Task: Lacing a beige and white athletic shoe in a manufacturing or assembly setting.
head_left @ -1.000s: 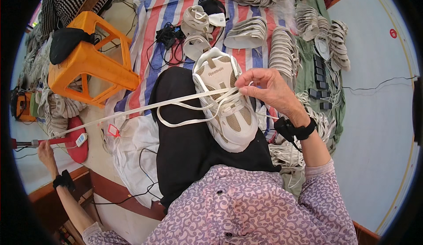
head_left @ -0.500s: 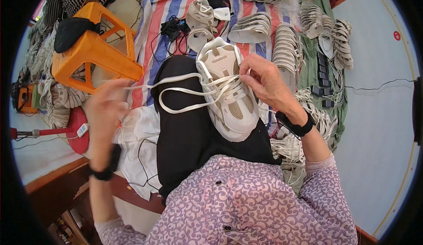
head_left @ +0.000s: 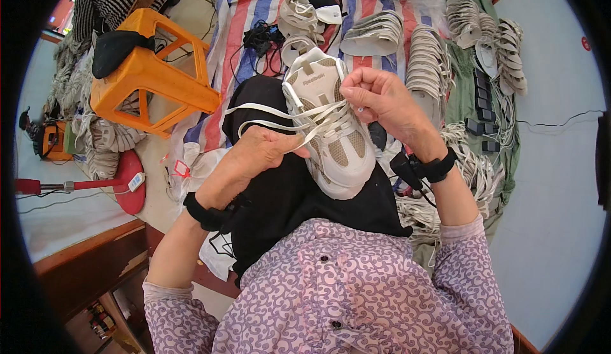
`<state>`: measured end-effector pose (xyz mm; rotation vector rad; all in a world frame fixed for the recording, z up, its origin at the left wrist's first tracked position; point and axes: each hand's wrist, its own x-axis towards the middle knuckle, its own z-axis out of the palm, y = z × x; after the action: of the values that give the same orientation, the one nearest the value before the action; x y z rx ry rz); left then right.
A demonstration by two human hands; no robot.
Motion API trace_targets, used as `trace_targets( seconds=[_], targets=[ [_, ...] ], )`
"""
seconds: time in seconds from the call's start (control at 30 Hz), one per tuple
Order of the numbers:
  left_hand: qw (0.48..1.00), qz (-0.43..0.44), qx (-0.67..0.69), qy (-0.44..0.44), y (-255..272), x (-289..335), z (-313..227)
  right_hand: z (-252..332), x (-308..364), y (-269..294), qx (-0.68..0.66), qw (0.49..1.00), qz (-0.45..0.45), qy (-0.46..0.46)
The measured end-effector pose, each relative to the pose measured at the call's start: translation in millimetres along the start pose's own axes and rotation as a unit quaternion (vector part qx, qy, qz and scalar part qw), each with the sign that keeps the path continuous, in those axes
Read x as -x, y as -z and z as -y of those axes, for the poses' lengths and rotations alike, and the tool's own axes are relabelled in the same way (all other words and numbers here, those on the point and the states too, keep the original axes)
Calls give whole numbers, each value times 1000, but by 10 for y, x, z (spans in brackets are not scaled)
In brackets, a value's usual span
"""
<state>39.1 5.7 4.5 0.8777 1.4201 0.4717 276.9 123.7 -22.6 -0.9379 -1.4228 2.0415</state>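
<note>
In the left of the frame there is a red stand with a round base (head_left: 132, 188), and above it an orange stool (head_left: 118, 99) bearing a black pad (head_left: 121, 55); both are well apart from the work. Near the centre, the left hand (head_left: 258, 153) has its fingers bent and the fingertips at the left edge of the shoe (head_left: 349, 163), next to the lace (head_left: 259, 107); whether they pinch it, one cannot tell. The beige shoe lies on the black trousers (head_left: 267, 188), in the centre of the frame, with its toe toward the lower edge. The right hand (head_left: 385, 103) has thumb and forefinger pressed together at the shoe's right edge, seemingly pinching the lace. The step in hand seems to be arranging the lace across the shoe; the next move would call for a sure pinch and separate strands. Loose loops beside the left hand could tangle, and the black box (head_left: 403, 168) at the right wrist could catch. Farther right are stacked shoe parts (head_left: 428, 61), a heap of laces (head_left: 468, 157) and small black boxes (head_left: 484, 103).
</note>
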Motion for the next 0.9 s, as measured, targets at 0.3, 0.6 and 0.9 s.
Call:
trace_targets(
  seconds=[0.3,0.6,0.9],
  targets=[
    [999,2,-38,-18,58,56,-132,56,-87,580,-213,973,-91,2],
    [992,87,87,24,99,62,-96,219,0,1502,-317,932,-169,51],
    [1000,12,8,13,3,44,-195,288,-80,1562,-322,930,-172,36]
  ],
)
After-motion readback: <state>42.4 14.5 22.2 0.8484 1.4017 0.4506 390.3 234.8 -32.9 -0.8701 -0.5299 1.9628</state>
